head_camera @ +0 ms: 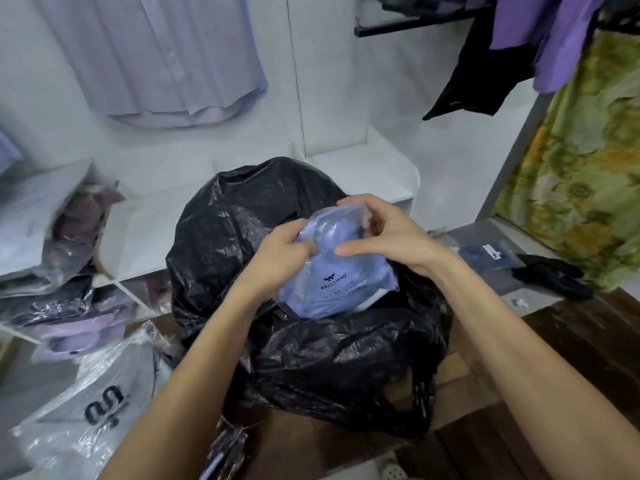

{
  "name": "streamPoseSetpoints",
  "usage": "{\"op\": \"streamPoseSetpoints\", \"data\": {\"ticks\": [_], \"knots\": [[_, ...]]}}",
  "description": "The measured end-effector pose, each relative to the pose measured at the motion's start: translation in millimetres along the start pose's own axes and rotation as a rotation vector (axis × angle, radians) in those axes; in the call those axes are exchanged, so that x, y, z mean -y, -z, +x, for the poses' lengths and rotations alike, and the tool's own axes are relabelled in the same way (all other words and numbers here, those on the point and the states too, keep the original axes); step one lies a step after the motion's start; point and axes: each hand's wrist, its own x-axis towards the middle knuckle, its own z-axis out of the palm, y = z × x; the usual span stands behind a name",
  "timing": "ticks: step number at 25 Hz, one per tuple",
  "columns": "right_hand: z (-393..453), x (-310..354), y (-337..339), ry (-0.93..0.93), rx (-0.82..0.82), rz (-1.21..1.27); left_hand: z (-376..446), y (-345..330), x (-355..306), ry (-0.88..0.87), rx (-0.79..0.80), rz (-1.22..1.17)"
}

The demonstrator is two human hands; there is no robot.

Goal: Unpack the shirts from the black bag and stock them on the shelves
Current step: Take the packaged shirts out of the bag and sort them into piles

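Grip: I have both hands on one packed shirt [332, 271]. My left hand [287, 251] is curled round its upper left edge, thumb and fingers pinching the clear wrapper; my right hand [384, 237] is hooked over the top right corner, fingers bent down across the front.

Shirt: light blue, folded, sealed in a clear sleeve with a dark logo on its face. It stands tilted, top half up out of the black bag [311, 358], bottom edge down inside the mouth.

Step in hand: I judge this to be lifting the shirt free of the bag.

How to do it well: I would draw it straight up, keeping both hands on the top corners so the slippery sleeve does not slide through. The bag's loose rim at 6 o'clock of the shirt may cling and ride up with it; a short lift, then a pause, should let it fall away.

Where next: the white shelves [367, 171] lie at 12 o'clock past the bag. More wrapped shirts [86, 327] sit in cubbies at 9 o'clock.

Nearby: a clear printed bag [86, 410] at 8 o'clock, a dark packet [485, 258] at 3 o'clock, hanging shirts [156, 57] above at 11 o'clock.

Risk: tearing the thin wrapper if I pinch harder.
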Motion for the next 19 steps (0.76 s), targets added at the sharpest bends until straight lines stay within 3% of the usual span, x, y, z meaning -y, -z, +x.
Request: {"op": "streamPoseSetpoints", "data": {"ticks": [3, 6, 10, 11, 13, 16, 19], "knots": [[5, 5, 3, 0.063, -0.046, -0.165, -3, 33, -34, -0.121, 0.093, -0.13], [8, 6, -5, 0.095, -0.101, 0.122, -7, 68, -44, -0.18, 0.158, -0.161], [12, 20, -9, 0.112, -0.286, 0.402, -9, 99, -10, -0.07, 0.37, -0.595], [14, 23, -9, 0.109, -0.301, 0.432, -9, 96, -3, -0.072, 0.35, -0.59], [19, 25, -14, 0.108, -0.338, 0.388, -6, 82, 4, -0.094, 0.147, -0.523], [25, 24, -26, 0.101, -0.349, 0.334, 2, 74, 3, -0.082, -0.058, -0.676], [31, 19, -30, 0.109, -0.234, 0.359, -2, 83, 2, -0.061, -0.158, -0.718]]}}
